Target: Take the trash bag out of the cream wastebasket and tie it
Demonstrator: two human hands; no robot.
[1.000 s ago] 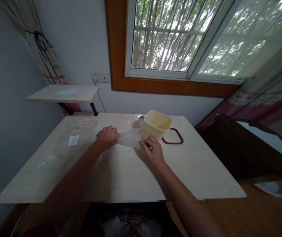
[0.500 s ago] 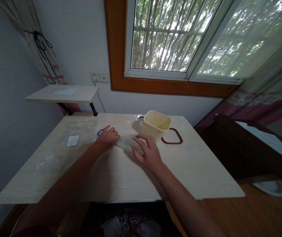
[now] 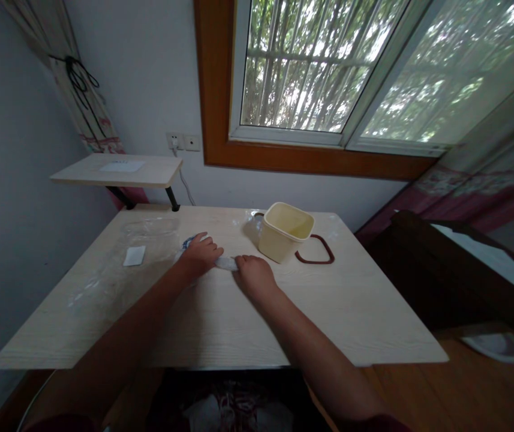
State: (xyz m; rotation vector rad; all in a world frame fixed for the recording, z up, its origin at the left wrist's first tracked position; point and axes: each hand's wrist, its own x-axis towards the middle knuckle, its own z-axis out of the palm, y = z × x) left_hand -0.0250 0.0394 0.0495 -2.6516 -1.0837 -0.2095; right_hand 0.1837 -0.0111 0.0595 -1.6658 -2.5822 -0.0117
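Observation:
A thin, translucent plastic bag point(image 3: 227, 263) stretches in a narrow gathered strip between my two hands, just above the table. My left hand point(image 3: 200, 257) is closed around its left end, and a small blue-and-white patch point(image 3: 187, 242) shows behind the fingers. At the other end my right hand point(image 3: 255, 275) is closed on the bag with fingers curled. Behind my right hand stands a cream plastic bin point(image 3: 279, 243), upright, its inside partly visible. A brown curved handle point(image 3: 331, 254) lies on the table to the bin's right.
A large clear plastic sheet point(image 3: 99, 291) with a white label point(image 3: 134, 255) lies on the left of the table point(image 3: 337, 324). A raised shelf point(image 3: 153, 174) stands at the back left. Clear plastic scraps lie near the back edge, below the window.
My right hand has gone from spread fingers to a closed grip and moved slightly left and down. The bag between the hands is now gathered into a narrow strip.

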